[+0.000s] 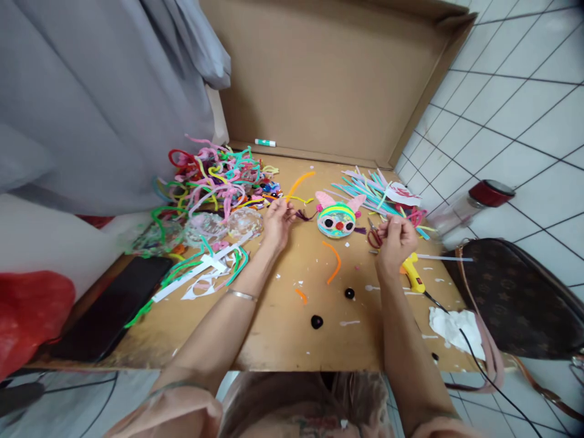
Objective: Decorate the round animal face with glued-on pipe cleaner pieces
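My left hand [279, 222] pinches one end of an orange pipe cleaner [301, 180], whose free end points up and away. My right hand [398, 243] is closed above the table's right side; whatever its fingers hold, if anything, is hidden. Between the hands sits a round animal face [336, 220] with pink ears, black eyes, a red nose and bands of green and yellow. Scissors [374, 236] with red handles lie just left of my right hand. A yellow glue gun [413, 274] is partly behind that hand. A curved orange piece [334, 261] lies in front of the face.
Tangled pipe cleaners [219, 176] and clear plastic shells [203, 226] crowd the left. Straight pipe cleaners [365, 187] lie at the back right. A black phone [116, 307], a flask [479, 198], a brown bag [520, 292] and a cardboard wall [328, 79] surround the work area.
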Motion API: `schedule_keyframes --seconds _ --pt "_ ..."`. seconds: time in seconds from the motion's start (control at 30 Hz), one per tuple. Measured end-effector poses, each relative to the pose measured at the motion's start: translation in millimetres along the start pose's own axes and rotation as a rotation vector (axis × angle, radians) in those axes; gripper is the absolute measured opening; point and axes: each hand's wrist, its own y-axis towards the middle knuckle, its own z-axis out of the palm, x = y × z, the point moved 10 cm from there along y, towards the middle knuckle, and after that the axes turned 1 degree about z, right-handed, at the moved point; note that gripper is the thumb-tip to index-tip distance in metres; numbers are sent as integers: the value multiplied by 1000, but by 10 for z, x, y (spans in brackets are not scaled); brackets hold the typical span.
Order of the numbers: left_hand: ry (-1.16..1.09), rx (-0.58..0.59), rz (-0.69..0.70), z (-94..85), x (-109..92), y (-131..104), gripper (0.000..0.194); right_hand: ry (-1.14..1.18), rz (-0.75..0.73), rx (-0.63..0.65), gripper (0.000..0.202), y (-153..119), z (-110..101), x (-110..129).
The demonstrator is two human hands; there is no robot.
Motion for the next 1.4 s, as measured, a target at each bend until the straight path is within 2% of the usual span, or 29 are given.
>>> schedule_keyframes --seconds 0.1,0.2,0.3,0.37,0.53,0.83,0.97,1.2,1.4 --pt "214 200 73 326 -37 -37 30 -135 -188 64 32 -22 87 190" --pt "337 347 95 596 6 -67 40 -319 -430 209 34 -100 330 413" --pt "372 413 77 735 53 -63 46 -393 -555 347 35 -176 564 487" --pt "395 433 62 776 77 -51 47 -400 -588 384 35 -197 635 480" --pt "446 469 44 828 128 -31 47 -403 -627 334 28 -198 568 406" --pt "518 368 126 687 174 15 28 -410 -519 288 17 -173 426 215" --pt "630 372 231 652 170 -1 21 -423 -510 292 17 -172 428 174" --pt "907 376 458 689 58 -87 18 -444 -492 308 19 -178 449 84" --pt "1002 379 527 765 -8 -174 15 -482 -522 305 19 -190 461 97"
